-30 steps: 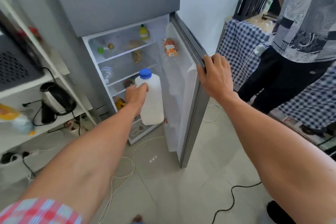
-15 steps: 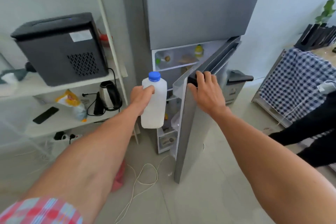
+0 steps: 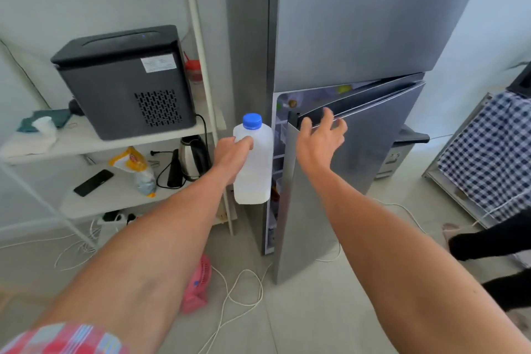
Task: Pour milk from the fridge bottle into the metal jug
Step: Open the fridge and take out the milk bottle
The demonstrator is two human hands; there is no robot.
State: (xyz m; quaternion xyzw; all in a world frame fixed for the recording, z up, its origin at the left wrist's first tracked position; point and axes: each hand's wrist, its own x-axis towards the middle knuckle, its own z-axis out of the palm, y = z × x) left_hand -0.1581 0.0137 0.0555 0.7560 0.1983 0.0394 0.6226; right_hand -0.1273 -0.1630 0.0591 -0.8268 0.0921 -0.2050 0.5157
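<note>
My left hand [image 3: 232, 156] grips the handle side of a white plastic milk bottle [image 3: 255, 169] with a blue cap, held upright in the air just left of the fridge opening. The grey fridge [image 3: 359, 23] stands ahead; its lower door [image 3: 344, 175] is nearly shut, with a narrow gap showing shelves inside. My right hand [image 3: 319, 138] is at the door's top edge with fingers spread, barely touching it or just off it. No metal jug is in view.
A white shelf unit [image 3: 115, 144] on the left carries a black appliance [image 3: 126, 80], a kettle [image 3: 191, 158], a phone and a yellow bag. Cables and a pink fan [image 3: 198, 284] lie on the floor. A checked cloth [image 3: 488, 158] and a person's dark legs [image 3: 494, 247] are at the right.
The fridge door has swung from wide open to nearly shut. My right hand's grip on the door edge has loosened to spread fingers. The bottle came out of the fridge, to its left.
</note>
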